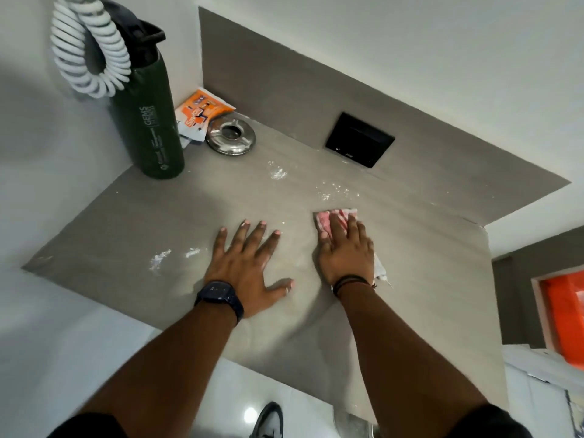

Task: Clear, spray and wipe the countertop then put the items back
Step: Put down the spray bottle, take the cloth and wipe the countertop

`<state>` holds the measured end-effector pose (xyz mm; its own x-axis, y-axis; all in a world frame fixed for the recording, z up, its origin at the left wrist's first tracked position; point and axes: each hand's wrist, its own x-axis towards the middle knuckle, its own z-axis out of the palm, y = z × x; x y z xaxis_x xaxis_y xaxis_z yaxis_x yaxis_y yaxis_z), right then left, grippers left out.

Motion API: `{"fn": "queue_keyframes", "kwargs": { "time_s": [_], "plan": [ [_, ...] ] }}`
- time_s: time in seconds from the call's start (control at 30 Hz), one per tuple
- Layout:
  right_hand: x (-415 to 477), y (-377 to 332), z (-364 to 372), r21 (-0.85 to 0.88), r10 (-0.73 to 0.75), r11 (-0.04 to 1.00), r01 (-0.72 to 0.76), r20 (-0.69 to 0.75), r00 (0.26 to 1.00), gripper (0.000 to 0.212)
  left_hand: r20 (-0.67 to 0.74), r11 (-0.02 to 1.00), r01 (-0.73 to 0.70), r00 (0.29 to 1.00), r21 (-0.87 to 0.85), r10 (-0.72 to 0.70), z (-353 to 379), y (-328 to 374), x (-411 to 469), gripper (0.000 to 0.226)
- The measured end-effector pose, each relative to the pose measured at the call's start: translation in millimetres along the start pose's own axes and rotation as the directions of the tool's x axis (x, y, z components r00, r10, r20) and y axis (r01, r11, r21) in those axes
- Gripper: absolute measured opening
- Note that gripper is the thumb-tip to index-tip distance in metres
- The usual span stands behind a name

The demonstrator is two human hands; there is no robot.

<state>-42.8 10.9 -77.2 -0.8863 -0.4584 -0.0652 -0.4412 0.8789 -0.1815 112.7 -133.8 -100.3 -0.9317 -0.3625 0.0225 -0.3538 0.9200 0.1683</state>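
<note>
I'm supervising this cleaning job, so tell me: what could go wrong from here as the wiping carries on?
1. The dark bottle, metal ashtray and orange packet sit on the countertop; a wide sweep of the cloth might knock or wet them.
2. White patches near the left hand could get missed or smeared by it.

Your single head-worn camera looks steeply down and forward over the counter, close above both forearms. Its wide angle reaches the back wall and the floor.
</note>
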Motion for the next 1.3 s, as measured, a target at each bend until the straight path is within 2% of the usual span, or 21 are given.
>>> {"fn": "queue_keyframes", "kwargs": {
  "time_s": [0.13, 0.3, 0.4, 0.53, 0.67, 1.0, 1.13, 1.3],
  "plan": [
    [-22.3, -22.6, 3.5, 0.032, -0.1, 0.995, 0.099, 0.029, 0.995, 0.054, -0.026, 0.999, 0.02, 0.999, -0.032, -0.021, -2.8, 0.0, -1.7, 0.084],
    [-70.9, -36.7, 6.2, 0.07, -0.151, 0.986, 0.149, 0.03, 0.988, 0.055, 0.028, 0.999, 0.04, 0.999, 0.014, -0.04, -3.7, -1.6, -3.3, 0.082],
    [-100.0, -29.5, 6.4, 0.085, -0.156, 0.985, 0.152, 0.046, 0.987, 0.055, 0.065, 0.998, 0.053, 0.996, 0.038, -0.056, -3.6, -2.7, -5.9, 0.092],
    [-136.7, -6.6, 7.3, 0.1, -0.12, 0.988, 0.114, 0.049, 0.992, 0.055, 0.122, 0.997, 0.063, 0.99, 0.044, -0.068, -4.7, -2.1, -7.9, 0.117],
    [-149.3, 18.9, 4.3, 0.121, -0.028, 0.992, 0.023, 0.039, 0.999, 0.056, 0.13, 0.997, 0.068, 0.989, 0.03, -0.072, -5.4, -2.3, -6.7, 0.12],
    [-63.9, 65.5, -19.4, 0.068, 0.19, 0.979, -0.19, 0.018, 0.982, 0.054, 0.164, 0.999, 0.051, 0.985, 0.011, -0.053, -6.7, -4.0, 14.0, 0.119],
    [-15.0, 69.7, -24.5, 0.063, 0.205, 0.977, -0.205, 0.006, 0.979, 0.055, 0.148, 0.999, 0.034, 0.989, -0.007, -0.033, -5.9, -6.7, 36.0, 0.122],
    [52.5, 64.5, -28.4, 0.051, 0.186, 0.981, -0.186, 0.001, 0.982, 0.055, 0.088, 0.999, 0.044, 0.995, -0.028, -0.042, -0.3, -6.8, 36.5, 0.116]
  ]
}}
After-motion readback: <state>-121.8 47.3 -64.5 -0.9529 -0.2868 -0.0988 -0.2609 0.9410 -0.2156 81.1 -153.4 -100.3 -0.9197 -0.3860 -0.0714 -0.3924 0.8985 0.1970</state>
